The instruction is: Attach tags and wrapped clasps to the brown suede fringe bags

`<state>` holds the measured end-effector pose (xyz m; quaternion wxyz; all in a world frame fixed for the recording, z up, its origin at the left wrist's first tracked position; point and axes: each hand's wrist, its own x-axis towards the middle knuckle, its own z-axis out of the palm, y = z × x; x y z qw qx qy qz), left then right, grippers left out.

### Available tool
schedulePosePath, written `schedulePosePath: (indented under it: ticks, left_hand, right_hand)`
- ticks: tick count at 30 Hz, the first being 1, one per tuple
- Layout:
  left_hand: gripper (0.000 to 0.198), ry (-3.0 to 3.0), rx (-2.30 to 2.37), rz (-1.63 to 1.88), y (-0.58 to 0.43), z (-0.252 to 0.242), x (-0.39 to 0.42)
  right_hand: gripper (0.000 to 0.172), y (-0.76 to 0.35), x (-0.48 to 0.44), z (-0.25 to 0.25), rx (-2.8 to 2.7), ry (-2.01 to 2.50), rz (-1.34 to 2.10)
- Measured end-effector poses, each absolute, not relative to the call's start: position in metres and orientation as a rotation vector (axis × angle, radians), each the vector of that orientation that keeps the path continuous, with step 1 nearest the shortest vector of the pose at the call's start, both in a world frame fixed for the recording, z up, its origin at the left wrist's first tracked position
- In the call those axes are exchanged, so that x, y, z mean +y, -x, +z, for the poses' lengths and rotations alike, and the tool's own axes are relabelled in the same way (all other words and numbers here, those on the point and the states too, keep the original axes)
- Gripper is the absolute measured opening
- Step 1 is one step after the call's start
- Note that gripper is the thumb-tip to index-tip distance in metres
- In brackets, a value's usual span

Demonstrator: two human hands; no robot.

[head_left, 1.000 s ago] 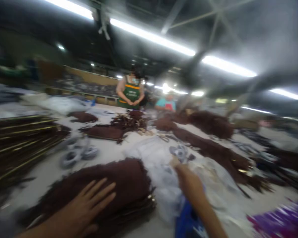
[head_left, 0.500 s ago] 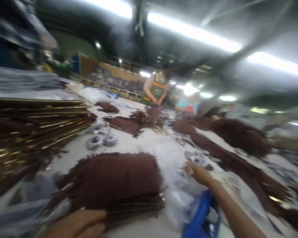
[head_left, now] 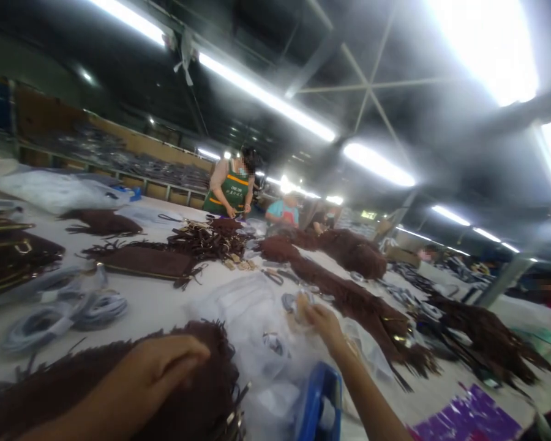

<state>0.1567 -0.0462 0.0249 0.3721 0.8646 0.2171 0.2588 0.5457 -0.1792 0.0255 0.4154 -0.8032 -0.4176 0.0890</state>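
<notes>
My left hand (head_left: 160,367) hovers over a stack of dark brown fringed pouches (head_left: 202,392) at the lower left, its fingers loosely curved with a gap by the thumb and nothing visible in them. On the right, my right hand (head_left: 319,318) reaches out above clear plastic bags (head_left: 248,312), fingers drawn together. Blur hides what they may hold. Beside those fingertips lies a small grey coil (head_left: 288,301). A blue tape dispenser (head_left: 320,404) stands just below my right forearm.
Grey coiled straps (head_left: 41,324) lie at left, near more brown pouches (head_left: 149,262). A long brown pile (head_left: 330,294) runs along the right side, with purple packaging (head_left: 468,416) lower right. Across the table stands a person in a green apron (head_left: 232,190); other people are farther back.
The view has swung right, so the table's things appear farther left. My left hand has risen over the brown pouches. My right hand stays stretched toward the plastic bags and grey coil.
</notes>
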Motion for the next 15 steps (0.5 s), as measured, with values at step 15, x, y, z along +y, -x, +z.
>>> schedulePosePath:
  ticks: [15]
  left_hand:
    - [0.033,-1.323,0.287,0.118,-0.235,0.032,-0.052]
  right_hand:
    - [0.038,-0.400,-0.153,0.082,-0.751,1.213,0.916]
